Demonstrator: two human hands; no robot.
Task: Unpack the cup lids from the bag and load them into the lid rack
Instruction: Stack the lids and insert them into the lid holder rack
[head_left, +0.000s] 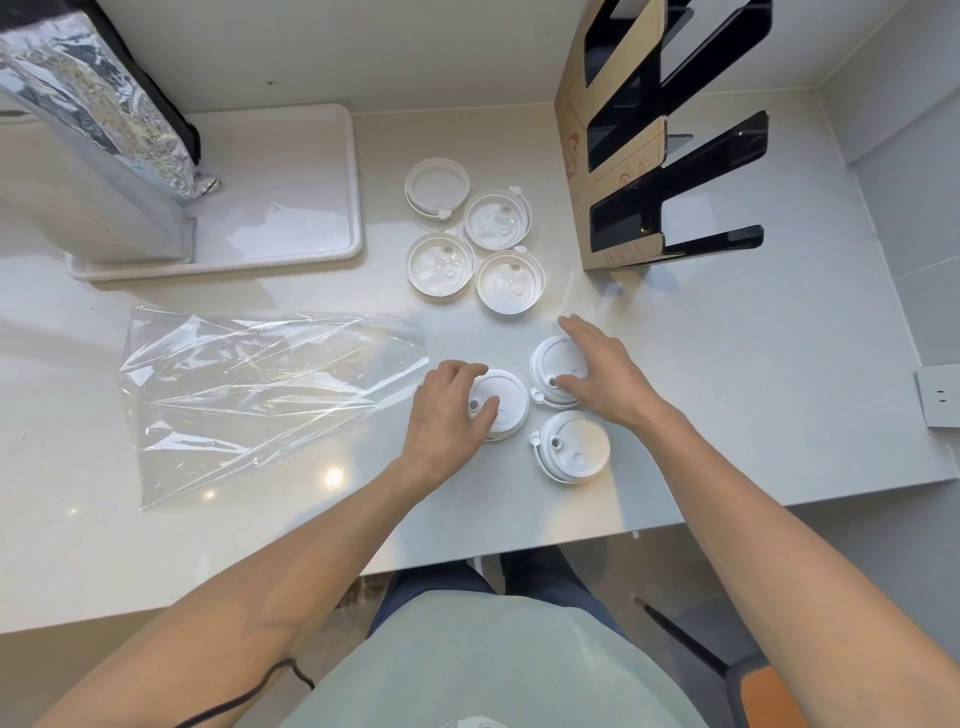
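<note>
Several white cup lids lie on the pale counter. Four of them (497, 221) sit upside down in a cluster at the middle back. Three lie dome up nearer me. My left hand (451, 410) rests its fingers on the lid at the left (506, 402). My right hand (602, 371) lies over the lid at the right (550, 364). The third lid (574, 447) lies untouched below them. The clear plastic bag (260, 395) lies flat and empty at the left. The black lid rack (675, 130), with a cardboard side, stands at the back right with its slots empty.
A white tray (348, 171) at the back left holds a foil-lined bag (98, 104). A wall socket (937, 397) sits at the counter's right edge. The counter's front edge runs just before my lap, with an orange chair seat (769, 691) at the lower right.
</note>
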